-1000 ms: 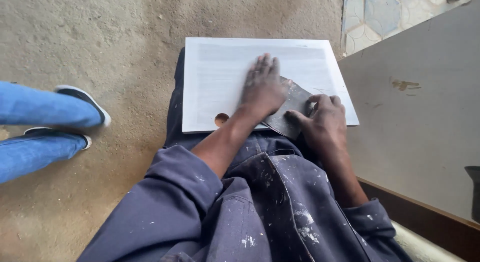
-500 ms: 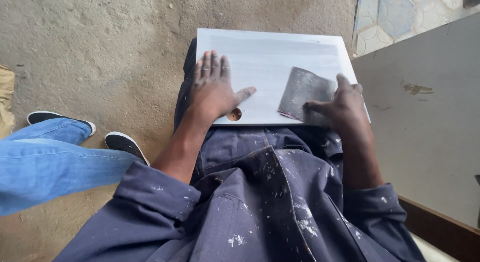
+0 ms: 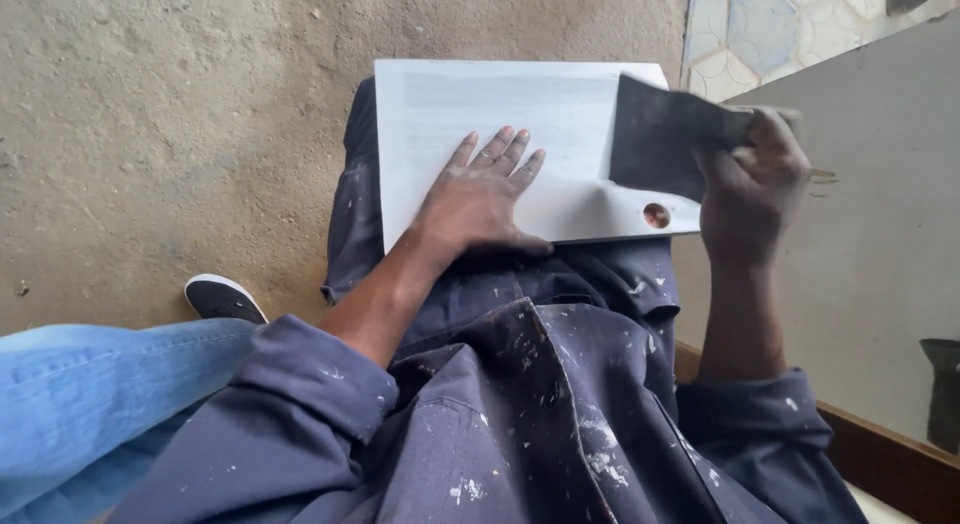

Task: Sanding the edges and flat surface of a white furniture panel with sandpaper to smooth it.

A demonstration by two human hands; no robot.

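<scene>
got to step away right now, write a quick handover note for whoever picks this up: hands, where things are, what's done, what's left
Left hand: flat, palm down on the white board, pinning it on the lap; it grips nothing.
Right hand: fingers closed on a dark sheet of sandpaper, raised over the board's right end.
Board: lies across the thighs, with a small round hole near its right front corner.
Nearby: another person's leg in blue jeans and dark shoe at left on the concrete floor; a grey panel at right.
Done: surface shows fine streaks.
Left: I cannot tell how much rubbing remains.
</scene>
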